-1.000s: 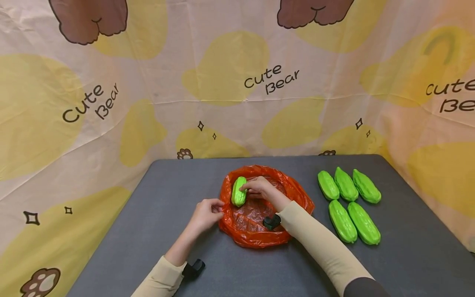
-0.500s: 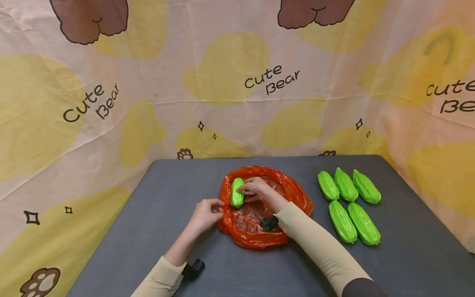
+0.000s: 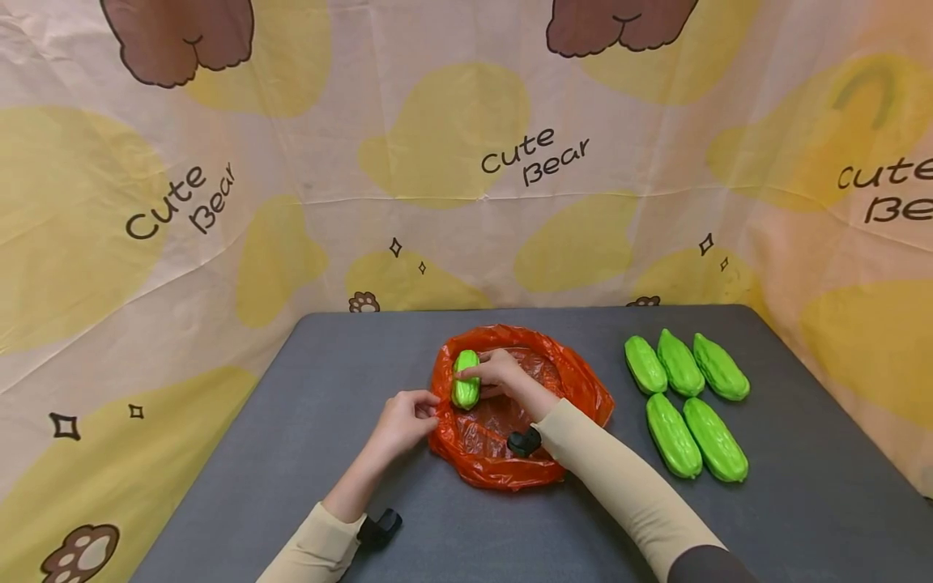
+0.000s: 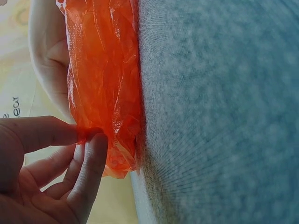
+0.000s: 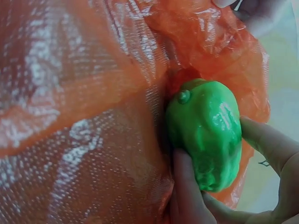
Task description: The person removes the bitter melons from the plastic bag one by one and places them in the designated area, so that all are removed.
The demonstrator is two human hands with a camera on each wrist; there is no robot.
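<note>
A bright green, lumpy bitter melon [image 3: 466, 389] lies lengthwise inside the left part of an open red plastic bag [image 3: 496, 470]. My right hand [image 3: 503, 372] holds it, reaching in over the bag's near right side. In the right wrist view, thumb and fingers sit on opposite sides of the bitter melon [image 5: 205, 135], close against the bag's wall [image 5: 210, 42]. My left hand [image 3: 401, 421] is at the bag's left rim. The left wrist view shows its thumb and forefinger pinching the red plastic [image 4: 105, 84]. The bag's floor is partly hidden by my right arm.
Several more green bitter melons [image 3: 674, 436] lie in two rows on the grey table [image 3: 328, 389], right of the bag. A printed cloth [image 3: 445, 129] hangs behind and at both sides of the table.
The bitter melon in my right hand has shifted slightly left and down, closer to the bag's left wall. My right arm has moved a little left with it. The left hand stays put.
</note>
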